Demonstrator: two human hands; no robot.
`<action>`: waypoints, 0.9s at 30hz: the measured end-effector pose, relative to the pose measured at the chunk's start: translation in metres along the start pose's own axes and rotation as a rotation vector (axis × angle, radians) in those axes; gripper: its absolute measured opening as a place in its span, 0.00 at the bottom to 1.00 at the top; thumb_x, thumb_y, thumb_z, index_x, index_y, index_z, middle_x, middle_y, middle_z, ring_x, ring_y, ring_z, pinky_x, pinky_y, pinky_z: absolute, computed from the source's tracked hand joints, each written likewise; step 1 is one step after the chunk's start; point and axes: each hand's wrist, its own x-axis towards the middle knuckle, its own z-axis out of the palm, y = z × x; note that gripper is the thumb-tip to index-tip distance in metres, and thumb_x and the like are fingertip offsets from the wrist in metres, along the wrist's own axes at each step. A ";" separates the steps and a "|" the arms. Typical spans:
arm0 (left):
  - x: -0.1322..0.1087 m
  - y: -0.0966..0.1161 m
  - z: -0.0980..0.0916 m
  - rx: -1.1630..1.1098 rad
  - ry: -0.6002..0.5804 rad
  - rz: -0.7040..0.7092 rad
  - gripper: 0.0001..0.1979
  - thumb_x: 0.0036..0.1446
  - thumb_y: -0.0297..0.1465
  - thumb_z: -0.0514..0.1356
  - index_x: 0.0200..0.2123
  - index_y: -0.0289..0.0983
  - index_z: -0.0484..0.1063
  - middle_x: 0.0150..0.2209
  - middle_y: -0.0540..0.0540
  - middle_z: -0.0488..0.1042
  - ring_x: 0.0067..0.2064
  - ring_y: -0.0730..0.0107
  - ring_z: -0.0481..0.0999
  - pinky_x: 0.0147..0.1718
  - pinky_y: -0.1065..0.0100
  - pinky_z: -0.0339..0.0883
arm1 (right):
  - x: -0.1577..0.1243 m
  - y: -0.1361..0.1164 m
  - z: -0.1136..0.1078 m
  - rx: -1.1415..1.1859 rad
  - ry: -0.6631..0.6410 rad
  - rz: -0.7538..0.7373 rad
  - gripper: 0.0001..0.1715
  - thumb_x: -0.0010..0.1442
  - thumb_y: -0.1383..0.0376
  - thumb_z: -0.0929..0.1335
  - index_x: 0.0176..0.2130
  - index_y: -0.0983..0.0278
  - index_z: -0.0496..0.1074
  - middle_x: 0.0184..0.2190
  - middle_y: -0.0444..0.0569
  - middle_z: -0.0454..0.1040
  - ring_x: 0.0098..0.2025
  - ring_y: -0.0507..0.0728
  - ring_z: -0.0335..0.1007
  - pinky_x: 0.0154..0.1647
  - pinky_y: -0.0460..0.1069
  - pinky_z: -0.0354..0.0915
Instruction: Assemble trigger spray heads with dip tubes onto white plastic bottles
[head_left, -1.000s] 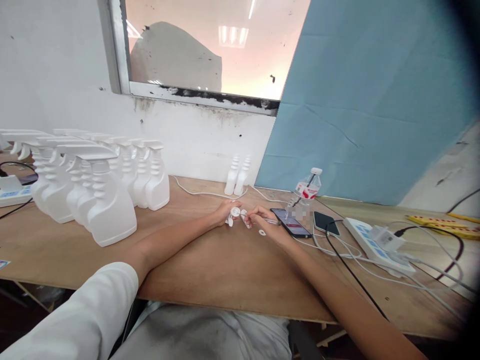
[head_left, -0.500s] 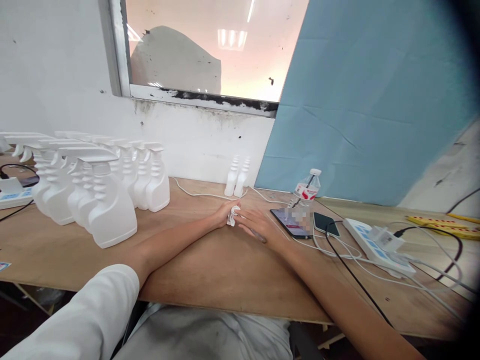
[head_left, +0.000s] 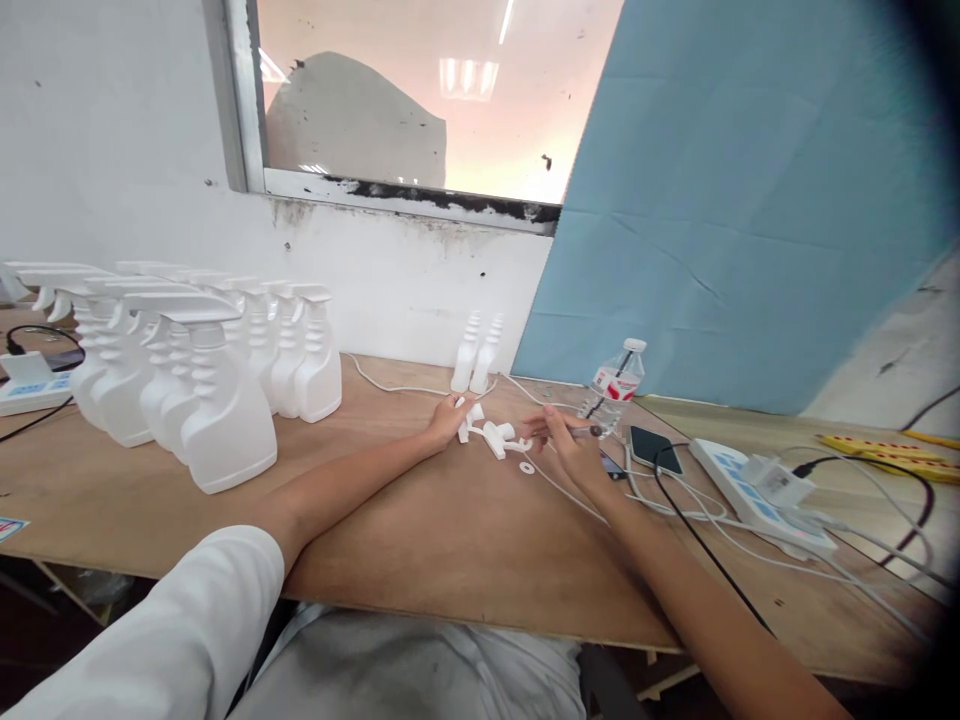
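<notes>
My left hand (head_left: 448,420) is closed on a small white plastic part (head_left: 465,425), mostly covered by the fingers. Beside it on the table lie loose white plastic sprayer parts (head_left: 496,440), among them a trigger-like piece, and a flat white ring (head_left: 527,467). My right hand (head_left: 574,452) is just right of these parts, its fingers curled around a thin dark pen-like tool (head_left: 595,431) whose end sticks out to the right.
Several white spray bottles (head_left: 229,420) stand at left. Two small white bottles (head_left: 486,358) are by the wall. On the right are a water bottle (head_left: 613,385), a phone (head_left: 654,450), a power strip (head_left: 739,490) and loose cables.
My hands have moved apart, the right one going right and over the tablet. Loose white parts and a ring now show on the table between them.
</notes>
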 end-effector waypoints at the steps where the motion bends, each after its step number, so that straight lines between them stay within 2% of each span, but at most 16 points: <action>1: 0.001 0.000 -0.002 0.062 -0.001 0.010 0.11 0.58 0.38 0.57 0.35 0.35 0.69 0.35 0.45 0.75 0.38 0.65 0.74 0.37 0.69 0.65 | 0.001 0.002 0.000 0.033 -0.004 0.017 0.29 0.62 0.45 0.62 0.31 0.65 0.75 0.21 0.50 0.75 0.19 0.54 0.69 0.20 0.48 0.64; 4: 0.003 0.002 -0.008 0.241 -0.035 0.044 0.12 0.56 0.39 0.59 0.33 0.35 0.71 0.35 0.43 0.76 0.40 0.61 0.74 0.42 0.65 0.65 | 0.002 0.006 0.003 0.050 -0.027 0.070 0.32 0.60 0.42 0.62 0.29 0.66 0.75 0.18 0.49 0.73 0.17 0.52 0.66 0.16 0.46 0.59; 9: 0.000 0.003 -0.011 0.447 -0.087 0.109 0.13 0.51 0.38 0.63 0.22 0.35 0.70 0.34 0.38 0.76 0.46 0.52 0.73 0.47 0.62 0.63 | 0.002 0.004 0.004 -0.110 -0.046 0.119 0.37 0.58 0.39 0.61 0.24 0.67 0.75 0.14 0.49 0.71 0.14 0.51 0.63 0.14 0.45 0.55; 12: -0.004 0.010 -0.010 0.496 -0.098 0.163 0.11 0.49 0.37 0.64 0.23 0.35 0.72 0.34 0.39 0.76 0.46 0.52 0.74 0.48 0.61 0.64 | 0.002 0.000 0.003 -0.163 -0.078 0.144 0.39 0.59 0.38 0.59 0.21 0.66 0.73 0.12 0.49 0.69 0.14 0.52 0.63 0.15 0.45 0.55; 14: -0.002 0.024 -0.013 0.510 -0.121 0.206 0.08 0.49 0.35 0.64 0.26 0.35 0.74 0.34 0.40 0.77 0.43 0.55 0.75 0.46 0.63 0.66 | 0.002 -0.002 0.004 -0.159 -0.135 0.182 0.40 0.60 0.38 0.58 0.21 0.66 0.73 0.11 0.49 0.69 0.13 0.51 0.62 0.14 0.45 0.54; 17: 0.005 0.064 -0.026 0.521 -0.156 0.290 0.07 0.49 0.32 0.64 0.31 0.35 0.76 0.35 0.41 0.77 0.39 0.59 0.76 0.44 0.65 0.67 | 0.002 0.000 0.007 -0.138 -0.215 0.251 0.39 0.59 0.38 0.58 0.22 0.67 0.72 0.13 0.49 0.71 0.11 0.50 0.59 0.13 0.45 0.54; 20: 0.003 0.125 -0.056 0.545 -0.179 0.393 0.09 0.54 0.33 0.61 0.35 0.34 0.76 0.35 0.43 0.77 0.38 0.62 0.75 0.45 0.66 0.66 | 0.003 0.006 0.009 -0.141 -0.257 0.297 0.38 0.59 0.39 0.58 0.23 0.67 0.72 0.14 0.50 0.72 0.12 0.50 0.61 0.14 0.45 0.56; 21: -0.002 0.147 -0.069 0.601 -0.166 0.486 0.11 0.56 0.35 0.59 0.36 0.34 0.76 0.36 0.43 0.77 0.38 0.63 0.75 0.44 0.65 0.66 | 0.004 0.008 0.008 -0.166 -0.252 0.291 0.38 0.59 0.39 0.58 0.22 0.67 0.72 0.14 0.50 0.72 0.12 0.51 0.62 0.15 0.45 0.57; 24: -0.037 0.209 -0.114 0.734 -0.030 0.626 0.16 0.60 0.40 0.54 0.41 0.35 0.75 0.38 0.43 0.77 0.39 0.64 0.74 0.43 0.64 0.66 | 0.005 0.012 0.005 -0.294 -0.210 0.219 0.37 0.62 0.42 0.58 0.21 0.67 0.72 0.14 0.50 0.72 0.14 0.52 0.64 0.20 0.46 0.61; 27: -0.085 0.250 -0.162 0.910 0.146 0.556 0.21 0.61 0.45 0.52 0.46 0.37 0.73 0.42 0.43 0.75 0.42 0.63 0.73 0.46 0.61 0.65 | 0.005 0.012 0.003 -0.349 -0.186 0.191 0.36 0.63 0.43 0.57 0.21 0.66 0.72 0.14 0.49 0.72 0.14 0.52 0.64 0.21 0.47 0.62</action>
